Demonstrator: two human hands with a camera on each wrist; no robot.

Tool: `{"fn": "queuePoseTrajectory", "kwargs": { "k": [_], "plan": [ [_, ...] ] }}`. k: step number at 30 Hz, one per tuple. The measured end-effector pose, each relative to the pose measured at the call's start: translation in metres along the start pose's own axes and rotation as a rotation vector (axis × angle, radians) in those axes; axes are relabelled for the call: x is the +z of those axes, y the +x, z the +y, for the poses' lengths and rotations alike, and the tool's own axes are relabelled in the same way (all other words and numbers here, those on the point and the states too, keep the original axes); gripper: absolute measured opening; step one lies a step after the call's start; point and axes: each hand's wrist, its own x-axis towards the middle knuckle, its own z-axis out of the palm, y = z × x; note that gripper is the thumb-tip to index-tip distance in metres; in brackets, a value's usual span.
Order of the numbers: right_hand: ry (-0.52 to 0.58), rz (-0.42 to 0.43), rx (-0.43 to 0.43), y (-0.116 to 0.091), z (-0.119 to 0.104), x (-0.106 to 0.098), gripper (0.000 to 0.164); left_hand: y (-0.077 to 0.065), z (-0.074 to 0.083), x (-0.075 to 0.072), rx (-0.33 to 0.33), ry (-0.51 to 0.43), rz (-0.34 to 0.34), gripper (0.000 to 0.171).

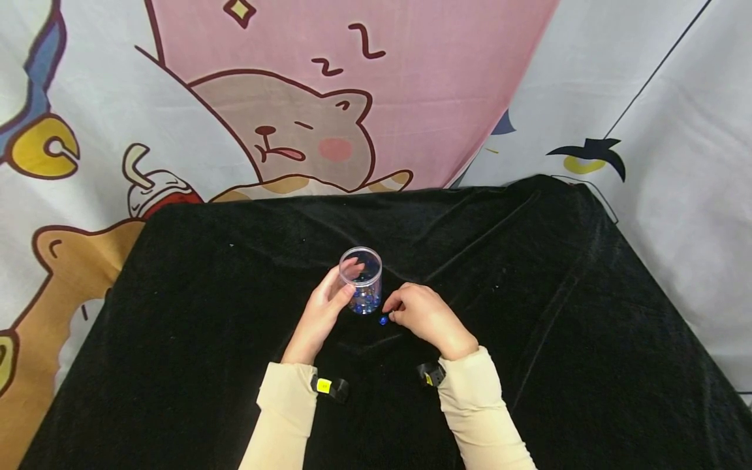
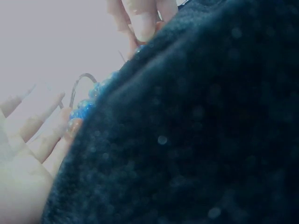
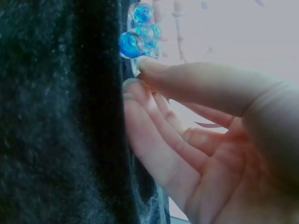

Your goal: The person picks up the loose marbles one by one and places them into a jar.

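Observation:
A clear cylindrical jar (image 1: 365, 297) with several blue marbles at its bottom stands tilted slightly in front of me. My left hand (image 1: 322, 305) grips it from the left, thumb on the near side and fingers round the far side. On the black cloth beside the jar lies one loose blue marble (image 1: 383, 320). My right hand (image 1: 424, 315) is bent down to the cloth, its fingertips right by that marble. In the right wrist view the marble (image 3: 131, 45) sits just beyond the thumb tip, outside the small gap between thumb and forefinger.
Black velvety cloth (image 1: 205, 339) covers the table, with soft folds toward the right. Behind it hangs a cartoon-printed curtain (image 1: 446, 78). A dark band with a yellow tag (image 1: 324, 386) is on the left wrist, and a similar band (image 1: 433, 375) on the right.

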Motion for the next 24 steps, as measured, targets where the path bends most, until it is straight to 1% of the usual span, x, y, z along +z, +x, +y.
{"fn": "queuePoseTrajectory", "kwargs": {
  "k": [4, 8, 11, 16, 24],
  "plan": [
    [0.024, 0.036, -0.018, -0.001, 0.001, -0.002, 0.007, 0.000, 0.001, 0.000, 0.000, -0.007, 0.001, 0.045],
    [0.039, 0.092, -0.054, -0.001, 0.002, -0.003, 0.009, 0.000, -0.004, 0.000, 0.007, -0.033, 0.002, 0.044],
    [0.042, 0.158, -0.052, -0.001, 0.003, -0.003, 0.009, 0.002, -0.011, -0.002, 0.004, -0.046, 0.004, 0.043],
    [0.068, 0.284, -0.044, 0.000, 0.004, -0.005, 0.008, 0.005, -0.024, -0.005, 0.000, -0.040, 0.008, 0.045],
    [0.121, 0.425, -0.097, 0.001, 0.000, -0.007, 0.013, 0.006, -0.027, -0.005, 0.007, -0.034, 0.005, 0.047]
  ]
}}
